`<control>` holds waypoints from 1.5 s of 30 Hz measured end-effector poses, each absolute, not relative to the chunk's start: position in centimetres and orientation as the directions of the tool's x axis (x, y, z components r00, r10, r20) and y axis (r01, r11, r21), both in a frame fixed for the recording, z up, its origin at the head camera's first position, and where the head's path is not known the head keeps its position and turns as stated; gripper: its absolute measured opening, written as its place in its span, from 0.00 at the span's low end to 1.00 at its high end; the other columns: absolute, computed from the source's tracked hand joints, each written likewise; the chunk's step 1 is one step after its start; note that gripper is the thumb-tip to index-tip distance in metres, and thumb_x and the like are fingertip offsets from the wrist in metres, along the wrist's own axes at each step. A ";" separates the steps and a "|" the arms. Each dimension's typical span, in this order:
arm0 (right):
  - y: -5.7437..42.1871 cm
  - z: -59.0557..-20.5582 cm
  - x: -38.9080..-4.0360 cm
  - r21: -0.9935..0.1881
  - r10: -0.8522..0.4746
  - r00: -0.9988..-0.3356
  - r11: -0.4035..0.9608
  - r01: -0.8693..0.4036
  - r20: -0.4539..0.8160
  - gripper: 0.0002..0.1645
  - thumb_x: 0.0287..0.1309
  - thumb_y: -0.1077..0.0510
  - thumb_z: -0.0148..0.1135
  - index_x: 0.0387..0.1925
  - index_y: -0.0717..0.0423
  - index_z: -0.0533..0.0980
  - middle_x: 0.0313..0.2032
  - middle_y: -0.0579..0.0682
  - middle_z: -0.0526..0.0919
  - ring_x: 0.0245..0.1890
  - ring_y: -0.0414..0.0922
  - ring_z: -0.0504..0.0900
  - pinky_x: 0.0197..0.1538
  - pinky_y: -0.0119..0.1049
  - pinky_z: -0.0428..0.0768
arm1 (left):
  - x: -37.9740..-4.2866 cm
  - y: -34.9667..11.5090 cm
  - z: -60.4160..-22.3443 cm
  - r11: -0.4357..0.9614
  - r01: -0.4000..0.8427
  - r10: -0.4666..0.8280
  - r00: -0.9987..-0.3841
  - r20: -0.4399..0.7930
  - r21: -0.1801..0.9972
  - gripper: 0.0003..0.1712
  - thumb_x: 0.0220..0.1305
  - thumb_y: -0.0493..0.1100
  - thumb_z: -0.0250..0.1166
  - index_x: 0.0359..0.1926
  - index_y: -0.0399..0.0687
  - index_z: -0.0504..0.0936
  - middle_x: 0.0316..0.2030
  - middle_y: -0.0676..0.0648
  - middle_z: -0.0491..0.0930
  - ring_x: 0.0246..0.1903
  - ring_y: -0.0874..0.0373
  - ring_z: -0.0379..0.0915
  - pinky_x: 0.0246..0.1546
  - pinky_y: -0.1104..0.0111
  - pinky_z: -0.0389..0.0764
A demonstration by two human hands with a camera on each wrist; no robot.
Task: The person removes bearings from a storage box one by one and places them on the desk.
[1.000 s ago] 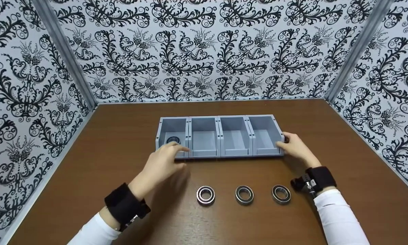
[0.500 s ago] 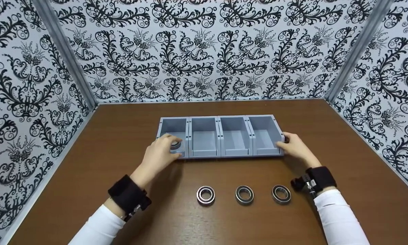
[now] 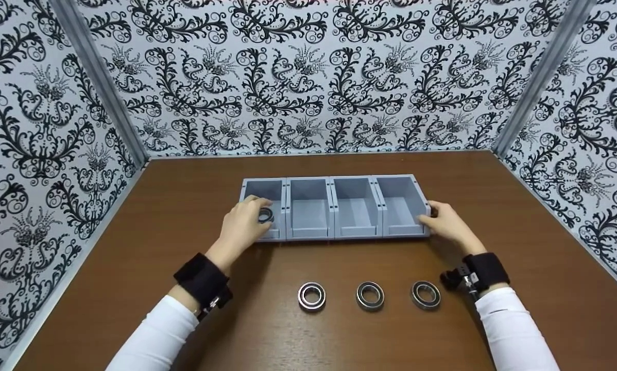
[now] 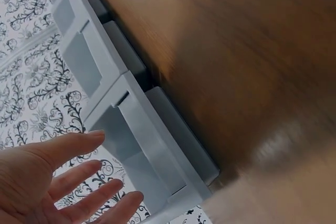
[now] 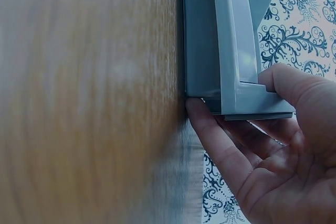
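Note:
A row of joined grey storage bins (image 3: 308, 233) stands on the table. In the leftmost bin is a dark ball bearing (image 3: 266, 215), partly covered by my left hand (image 3: 242, 220). That hand reaches over the bin's front left side; in the left wrist view its fingers (image 4: 92, 203) are spread and the thumb is apart from them, with nothing seen between. Whether it touches the bearing cannot be told. My right hand (image 3: 446, 222) grips the right end wall of the row, thumb inside the rim and fingers outside, as the right wrist view shows.
Three more ball bearings lie flat in front of the bins: a left one (image 3: 311, 297), a middle one (image 3: 370, 296) and a right one (image 3: 425, 294). The brown table (image 3: 308, 340) is bounded by patterned walls (image 3: 308, 77) at the back and sides.
My left hand has moved left and farther into the leftmost bin, its fingers now around the bearing's left side. The right hand and the three front bearings stay put.

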State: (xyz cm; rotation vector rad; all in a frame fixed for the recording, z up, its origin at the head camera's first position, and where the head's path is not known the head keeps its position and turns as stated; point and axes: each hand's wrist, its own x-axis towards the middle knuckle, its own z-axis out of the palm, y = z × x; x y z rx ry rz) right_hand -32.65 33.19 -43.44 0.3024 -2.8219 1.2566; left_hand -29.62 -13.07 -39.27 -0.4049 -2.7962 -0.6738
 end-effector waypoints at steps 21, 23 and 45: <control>33.3 -43.3 -32.5 -0.745 -0.178 -0.975 0.631 -0.216 0.132 0.26 0.68 0.67 0.59 0.62 0.80 0.71 0.39 0.61 0.84 0.31 0.41 0.77 0.31 0.28 0.75 | -32.2 -12.1 -40.2 0.902 0.293 0.212 -0.940 0.266 0.318 0.26 0.61 0.34 0.75 0.61 0.36 0.84 0.56 0.34 0.83 0.56 0.34 0.80 0.46 0.44 0.86; 33.3 -43.3 -32.5 -0.746 -0.181 -0.974 0.629 -0.219 0.133 0.26 0.68 0.67 0.60 0.62 0.80 0.71 0.36 0.59 0.83 0.28 0.40 0.76 0.29 0.29 0.73 | -32.3 -12.1 -40.5 0.903 0.299 0.217 -0.937 0.274 0.308 0.26 0.60 0.34 0.75 0.60 0.36 0.84 0.55 0.34 0.84 0.54 0.34 0.81 0.46 0.44 0.86; 33.3 -43.5 -32.7 -0.743 -0.175 -0.973 0.629 -0.228 0.150 0.23 0.66 0.68 0.61 0.59 0.80 0.73 0.32 0.53 0.81 0.25 0.37 0.75 0.28 0.28 0.73 | -34.0 -11.1 -41.4 0.951 0.205 0.173 -0.973 0.153 0.231 0.19 0.63 0.30 0.67 0.55 0.39 0.87 0.50 0.33 0.85 0.48 0.34 0.83 0.43 0.42 0.86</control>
